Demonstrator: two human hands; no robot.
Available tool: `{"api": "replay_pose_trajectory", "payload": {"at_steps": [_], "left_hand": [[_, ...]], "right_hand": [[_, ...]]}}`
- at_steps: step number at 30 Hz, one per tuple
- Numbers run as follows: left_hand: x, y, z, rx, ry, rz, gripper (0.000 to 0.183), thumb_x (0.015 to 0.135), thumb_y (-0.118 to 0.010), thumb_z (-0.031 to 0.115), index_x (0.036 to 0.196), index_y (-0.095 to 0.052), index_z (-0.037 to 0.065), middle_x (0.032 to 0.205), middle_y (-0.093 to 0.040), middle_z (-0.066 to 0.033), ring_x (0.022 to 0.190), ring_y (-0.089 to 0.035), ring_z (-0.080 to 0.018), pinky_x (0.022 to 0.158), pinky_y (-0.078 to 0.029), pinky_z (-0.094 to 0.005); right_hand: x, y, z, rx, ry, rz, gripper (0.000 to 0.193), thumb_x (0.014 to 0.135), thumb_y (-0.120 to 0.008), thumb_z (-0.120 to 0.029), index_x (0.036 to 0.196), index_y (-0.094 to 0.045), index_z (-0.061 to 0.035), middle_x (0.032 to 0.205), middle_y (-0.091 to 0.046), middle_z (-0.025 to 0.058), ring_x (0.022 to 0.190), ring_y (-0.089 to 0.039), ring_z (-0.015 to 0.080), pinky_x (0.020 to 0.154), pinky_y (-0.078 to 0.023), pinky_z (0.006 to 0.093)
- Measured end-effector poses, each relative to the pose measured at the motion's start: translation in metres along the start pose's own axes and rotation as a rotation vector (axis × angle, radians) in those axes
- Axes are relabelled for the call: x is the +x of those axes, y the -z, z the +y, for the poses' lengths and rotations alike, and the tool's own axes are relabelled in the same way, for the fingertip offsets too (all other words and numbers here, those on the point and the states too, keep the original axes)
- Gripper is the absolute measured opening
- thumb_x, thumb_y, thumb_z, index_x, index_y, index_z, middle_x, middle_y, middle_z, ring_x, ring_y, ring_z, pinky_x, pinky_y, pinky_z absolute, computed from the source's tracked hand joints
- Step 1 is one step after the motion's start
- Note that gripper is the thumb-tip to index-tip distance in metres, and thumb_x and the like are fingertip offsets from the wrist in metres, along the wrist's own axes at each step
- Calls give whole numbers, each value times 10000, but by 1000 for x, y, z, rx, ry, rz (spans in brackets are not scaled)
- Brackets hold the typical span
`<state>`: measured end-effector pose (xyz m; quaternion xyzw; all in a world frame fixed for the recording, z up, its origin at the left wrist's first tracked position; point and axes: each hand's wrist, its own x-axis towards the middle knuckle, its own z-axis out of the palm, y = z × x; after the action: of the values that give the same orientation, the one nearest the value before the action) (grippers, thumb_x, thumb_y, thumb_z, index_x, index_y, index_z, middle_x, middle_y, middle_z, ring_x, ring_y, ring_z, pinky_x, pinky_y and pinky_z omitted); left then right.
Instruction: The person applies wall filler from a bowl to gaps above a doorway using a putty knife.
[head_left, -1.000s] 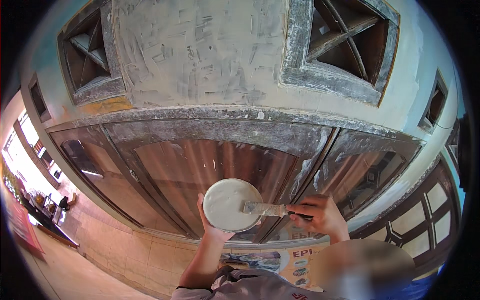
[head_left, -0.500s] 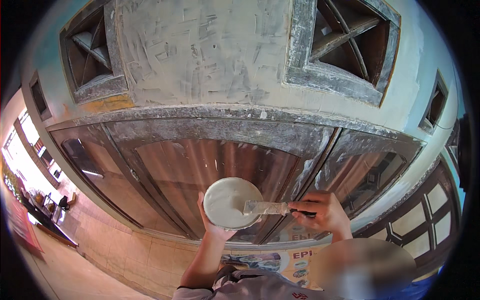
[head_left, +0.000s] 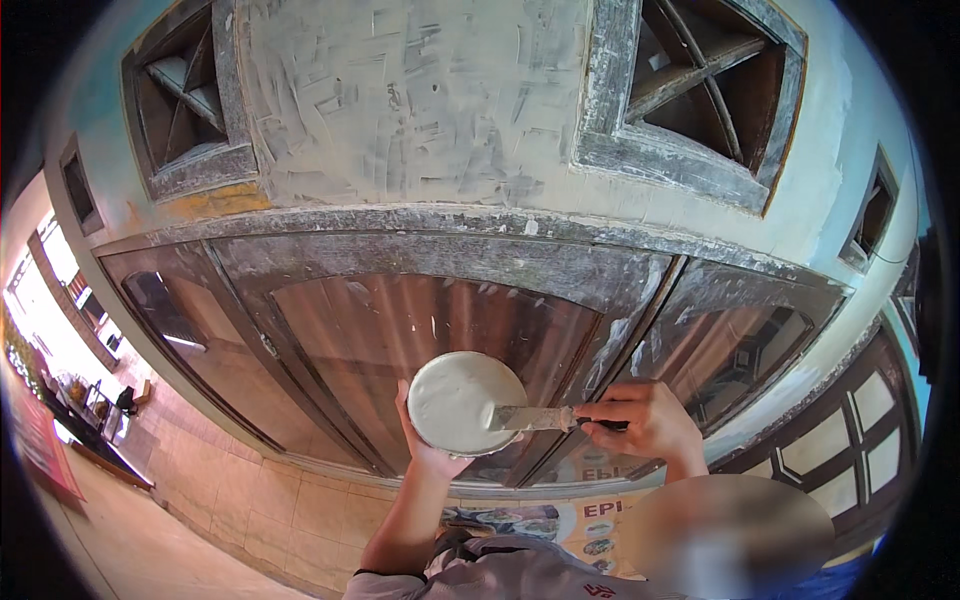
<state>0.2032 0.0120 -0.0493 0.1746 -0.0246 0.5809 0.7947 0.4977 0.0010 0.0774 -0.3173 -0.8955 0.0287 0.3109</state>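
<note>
sign [head_left: 560, 525] | low centre, below door | pale banner, food pictures, orange lettering

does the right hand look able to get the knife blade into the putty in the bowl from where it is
Probably yes. The right hand holds the putty knife with its blade already over the rim of the bowl, which the left hand holds up, open side facing; nothing sits between them.

Above me a rough plastered wall [head_left: 400, 90] with square vents [head_left: 185, 95]; in the middle brown glass panels [head_left: 420, 330]; lower left, a tiled floor [head_left: 250, 510].
</note>
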Motion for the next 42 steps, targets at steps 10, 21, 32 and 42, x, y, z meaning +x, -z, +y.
{"api": "replay_pose_trajectory", "payload": {"at_steps": [10,21,32,42], "left_hand": [[-1,-5,-2,-12,-4,35,956,890,-452,825,1533,-428,117,1553,-427,-241,1310,-453,-615,926,-395,-862],[-3,-22,-1,36,66,-87,1004,874,-448,850,1564,-385,123,1572,-385,-278,1293,-394,-715,930,-394,-860],[2,-34,-4,-12,44,-37,1003,875,-429,855,1560,-400,122,1574,-385,-276,1291,-409,-701,929,-410,-844],[10,-45,-8,-17,70,-148,1023,878,-408,867,1588,-357,133,1601,-347,-274,1312,-377,-712,953,-395,-844]], "right_hand": [[-17,6,17,471,-363,-146,263,1036,-648,-220,1181,-746,-23,766,-715,72,697,-708,145,620,-539,312],[-26,4,10,590,-430,-106,318,1059,-617,-246,1231,-715,3,801,-702,73,716,-657,134,649,-519,297],[-16,3,-2,115,-58,212,488,721,-889,-18,1179,-743,-104,1035,-680,93,903,-641,258,662,-522,358],[-16,-7,-2,-232,53,429,428,763,-817,-1,1171,-721,-87,1032,-635,68,877,-566,278,752,-454,389]]}}
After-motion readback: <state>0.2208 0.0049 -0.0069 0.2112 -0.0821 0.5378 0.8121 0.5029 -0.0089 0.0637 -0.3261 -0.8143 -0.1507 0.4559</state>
